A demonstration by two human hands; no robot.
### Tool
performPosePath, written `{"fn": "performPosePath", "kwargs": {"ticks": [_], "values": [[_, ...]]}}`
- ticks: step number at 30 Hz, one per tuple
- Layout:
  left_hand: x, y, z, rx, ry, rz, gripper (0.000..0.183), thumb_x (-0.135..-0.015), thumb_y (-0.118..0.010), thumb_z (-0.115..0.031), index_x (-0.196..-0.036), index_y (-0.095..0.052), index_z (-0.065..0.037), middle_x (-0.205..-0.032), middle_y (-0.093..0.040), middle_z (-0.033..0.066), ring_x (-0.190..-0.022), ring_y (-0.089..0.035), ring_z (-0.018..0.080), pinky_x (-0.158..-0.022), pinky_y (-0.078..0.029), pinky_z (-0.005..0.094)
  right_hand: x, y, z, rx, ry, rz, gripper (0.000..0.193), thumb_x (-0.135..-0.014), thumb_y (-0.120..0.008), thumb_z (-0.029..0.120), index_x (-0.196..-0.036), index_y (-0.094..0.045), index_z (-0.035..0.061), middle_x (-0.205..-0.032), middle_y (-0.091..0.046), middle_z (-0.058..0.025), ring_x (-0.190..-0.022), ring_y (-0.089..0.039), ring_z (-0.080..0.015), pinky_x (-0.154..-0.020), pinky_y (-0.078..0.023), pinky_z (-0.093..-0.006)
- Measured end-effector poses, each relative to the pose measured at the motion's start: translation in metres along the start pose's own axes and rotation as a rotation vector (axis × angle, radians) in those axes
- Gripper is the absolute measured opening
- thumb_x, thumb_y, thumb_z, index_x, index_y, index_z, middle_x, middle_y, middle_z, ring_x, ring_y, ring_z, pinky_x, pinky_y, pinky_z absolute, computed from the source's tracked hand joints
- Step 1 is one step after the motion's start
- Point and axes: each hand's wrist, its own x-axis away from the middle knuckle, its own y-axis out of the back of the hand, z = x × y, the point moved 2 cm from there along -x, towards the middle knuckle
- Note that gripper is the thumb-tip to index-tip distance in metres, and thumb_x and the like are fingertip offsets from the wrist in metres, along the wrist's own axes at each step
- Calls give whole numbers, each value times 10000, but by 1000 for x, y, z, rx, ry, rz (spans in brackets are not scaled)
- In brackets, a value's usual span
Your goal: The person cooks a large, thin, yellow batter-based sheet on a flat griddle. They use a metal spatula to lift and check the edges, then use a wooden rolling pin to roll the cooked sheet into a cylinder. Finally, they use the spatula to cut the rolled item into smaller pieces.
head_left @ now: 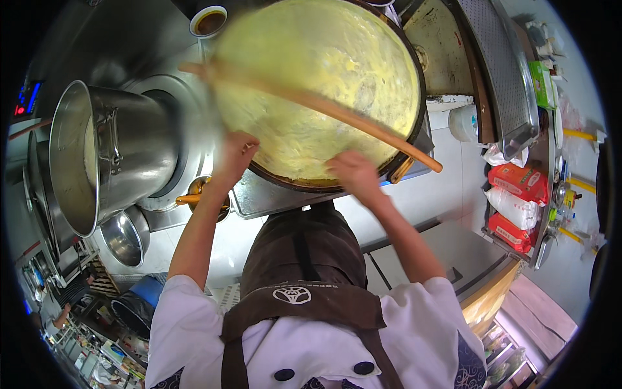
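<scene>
A large thin yellow pancake (317, 71) covers a round dark-rimmed griddle (291, 186) in front of me. Its far left side is smeared by motion. Across it slants a long wooden rolling pin (350, 117), whose right end juts past the rim. My left hand (234, 155) is closed in a pinch at the pancake's near left edge; what lies between its fingertips is too small to make out. At the near right edge is my right hand (355, 172), blurred, its fingers curled down by the pancake. Whether they grip it, I cannot tell.
A tall steel pot (133, 139) stands left on a stove, above a steel bowl (126, 238). A small bowl of brown liquid (208, 23) sits beyond the griddle's left side. On the right, a metal tray (499, 65) stands above shelved red bags (518, 181).
</scene>
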Motion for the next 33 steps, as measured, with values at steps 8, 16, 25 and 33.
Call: {"fn": "performPosePath", "kwargs": {"ticks": [8, 16, 25, 33], "values": [[-4, -22, -11, -119, -43, 244, 89, -778, -665, -98, -864, -662, -76, -866, -620, 88, -849, -597, 296, -748, -488, 387, -32, -75, 19, 66, 71, 267, 66, -722, -636, 153, -743, -631, 91, -813, -537, -64, -865, -553, -245, -696, -464, -364], [-2, -24, -15, -118, -100, 341, 215, -739, -722, -156, -929, -650, -85, -925, -615, 70, -929, -581, 281, -794, -480, 391, -31, -83, 14, -91, -65, 238, 51, -753, -631, 119, -742, -611, 74, -803, -560, -79, -822, -585, -266, -661, -485, -390], [-9, -41, -25, -322, -363, 263, 262, -676, -696, -48, -924, -620, -87, -910, -603, 49, -956, -565, 269, -820, -449, 385, -46, -53, 10, -257, -204, 50, 219, -746, -714, 151, -919, -606, 71, -934, -593, -99, -852, -593, -299, -714, -489, -394], [-49, -33, -37, -192, -318, 322, 216, -724, -635, -21, -933, -620, -78, -884, -642, 92, -846, -607, 306, -753, -492, 411, -35, -34, -3, 206, -317, 85, 572, -732, -696, 141, -1248, -474, 31, -1175, -527, -172, -1071, -512, -325, -892, -402, -460]]}}
